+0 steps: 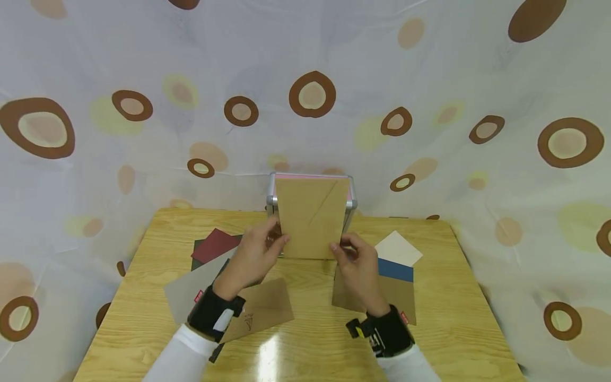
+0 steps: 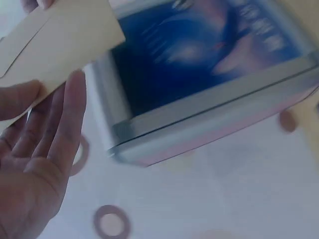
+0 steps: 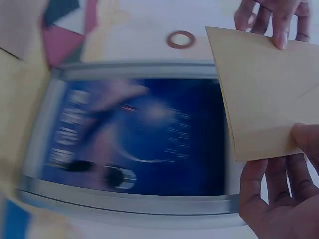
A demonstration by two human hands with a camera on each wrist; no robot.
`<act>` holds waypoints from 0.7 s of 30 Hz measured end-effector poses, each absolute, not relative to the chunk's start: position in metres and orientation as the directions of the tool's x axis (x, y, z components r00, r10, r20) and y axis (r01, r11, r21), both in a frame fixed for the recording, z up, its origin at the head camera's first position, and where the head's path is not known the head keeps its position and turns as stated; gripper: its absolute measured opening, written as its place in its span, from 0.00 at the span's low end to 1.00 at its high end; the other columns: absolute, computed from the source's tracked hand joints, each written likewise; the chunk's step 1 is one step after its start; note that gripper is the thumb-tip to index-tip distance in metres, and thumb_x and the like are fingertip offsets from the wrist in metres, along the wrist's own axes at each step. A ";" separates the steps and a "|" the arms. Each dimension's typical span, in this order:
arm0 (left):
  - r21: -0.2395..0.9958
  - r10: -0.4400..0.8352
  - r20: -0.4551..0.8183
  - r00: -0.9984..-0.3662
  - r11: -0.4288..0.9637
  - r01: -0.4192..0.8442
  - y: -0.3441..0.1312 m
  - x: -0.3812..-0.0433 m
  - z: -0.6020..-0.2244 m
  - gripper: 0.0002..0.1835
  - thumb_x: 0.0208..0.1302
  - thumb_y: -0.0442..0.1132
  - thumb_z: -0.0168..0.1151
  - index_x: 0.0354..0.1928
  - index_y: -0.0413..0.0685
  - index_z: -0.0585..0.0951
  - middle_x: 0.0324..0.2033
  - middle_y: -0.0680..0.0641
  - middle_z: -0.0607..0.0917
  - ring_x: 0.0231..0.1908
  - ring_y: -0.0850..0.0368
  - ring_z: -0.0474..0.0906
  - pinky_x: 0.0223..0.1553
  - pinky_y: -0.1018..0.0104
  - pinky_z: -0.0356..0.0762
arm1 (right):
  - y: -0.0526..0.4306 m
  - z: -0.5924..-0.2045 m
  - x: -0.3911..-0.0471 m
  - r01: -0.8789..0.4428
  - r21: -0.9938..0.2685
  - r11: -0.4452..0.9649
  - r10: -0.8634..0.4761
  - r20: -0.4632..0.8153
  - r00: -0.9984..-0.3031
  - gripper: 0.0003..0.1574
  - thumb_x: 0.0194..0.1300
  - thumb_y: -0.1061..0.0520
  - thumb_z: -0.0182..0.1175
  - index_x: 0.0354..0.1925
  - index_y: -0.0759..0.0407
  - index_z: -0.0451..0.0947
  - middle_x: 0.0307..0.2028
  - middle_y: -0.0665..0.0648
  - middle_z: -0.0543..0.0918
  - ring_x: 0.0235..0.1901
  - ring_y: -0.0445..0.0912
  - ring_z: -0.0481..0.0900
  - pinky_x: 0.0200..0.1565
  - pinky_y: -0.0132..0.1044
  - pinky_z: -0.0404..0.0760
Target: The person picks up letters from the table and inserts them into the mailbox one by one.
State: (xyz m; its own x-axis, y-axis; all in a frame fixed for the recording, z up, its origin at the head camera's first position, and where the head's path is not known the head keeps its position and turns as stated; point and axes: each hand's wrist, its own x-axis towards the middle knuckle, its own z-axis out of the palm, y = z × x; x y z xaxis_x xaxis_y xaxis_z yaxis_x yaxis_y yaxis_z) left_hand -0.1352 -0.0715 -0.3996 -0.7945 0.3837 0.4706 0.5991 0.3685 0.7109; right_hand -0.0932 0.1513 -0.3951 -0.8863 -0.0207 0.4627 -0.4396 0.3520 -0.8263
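Observation:
Both hands hold a tan kraft paper envelope [image 1: 312, 217] upright in front of a metal-edged case [image 1: 353, 203]. My left hand [image 1: 254, 257] pinches its lower left edge, thumb on the near face and fingers behind. The right hand [image 1: 361, 270] pinches the lower right edge in the same way. A diagonal line crosses the envelope's near face. In the right wrist view the envelope [image 3: 264, 94] is gripped from both sides, beside the case's blue printed panel [image 3: 149, 129]. The left wrist view shows the thumb [image 2: 20, 99] on the envelope [image 2: 75, 40].
Left on the wooden table [image 1: 305, 339] lie a grey envelope [image 1: 183, 286], a tan envelope [image 1: 267, 307] and a dark red one [image 1: 216, 246], overlapping. To the right, a cream envelope [image 1: 398, 249], a blue one [image 1: 395, 269] and a brown one [image 1: 398, 297] overlap. A patterned cloth [image 1: 305, 143] hangs behind.

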 end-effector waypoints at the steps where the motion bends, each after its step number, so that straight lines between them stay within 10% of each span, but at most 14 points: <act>1: 0.695 0.367 0.505 -0.781 0.365 0.620 -0.070 -0.144 -0.388 0.03 0.68 0.31 0.58 0.39 0.43 0.74 0.31 0.45 0.84 0.32 0.56 0.82 0.32 0.60 0.83 | 0.151 -0.383 -0.102 -0.465 -0.812 0.351 -0.017 0.491 -0.871 0.05 0.61 0.74 0.59 0.39 0.75 0.78 0.33 0.70 0.81 0.35 0.58 0.80 0.40 0.51 0.83; 9: 0.579 0.264 0.641 -0.721 0.450 0.680 -0.057 -0.208 -0.329 0.05 0.67 0.30 0.58 0.42 0.40 0.75 0.34 0.42 0.84 0.37 0.53 0.83 0.35 0.59 0.85 | 0.148 -0.331 -0.175 -0.530 -0.790 0.307 0.018 0.562 -0.827 0.03 0.64 0.73 0.58 0.36 0.77 0.75 0.33 0.75 0.79 0.36 0.63 0.79 0.41 0.58 0.79; 21: 0.632 0.226 0.539 -0.812 0.529 0.567 -0.051 -0.239 -0.330 0.06 0.67 0.30 0.56 0.44 0.38 0.73 0.37 0.38 0.84 0.37 0.49 0.82 0.39 0.55 0.83 | 0.159 -0.353 -0.237 -0.415 -0.822 0.389 0.014 0.456 -0.890 0.05 0.63 0.67 0.62 0.39 0.68 0.80 0.34 0.66 0.83 0.37 0.52 0.82 0.41 0.48 0.82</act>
State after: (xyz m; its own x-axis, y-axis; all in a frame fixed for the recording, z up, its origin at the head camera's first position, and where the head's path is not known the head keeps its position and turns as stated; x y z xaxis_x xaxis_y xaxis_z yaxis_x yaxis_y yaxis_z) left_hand -0.2389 -0.0507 -0.3304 -0.8117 0.2261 0.5385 0.5665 0.5289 0.6319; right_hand -0.2368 0.1591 -0.3526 -0.8899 0.0144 0.4559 -0.4151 0.3890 -0.8224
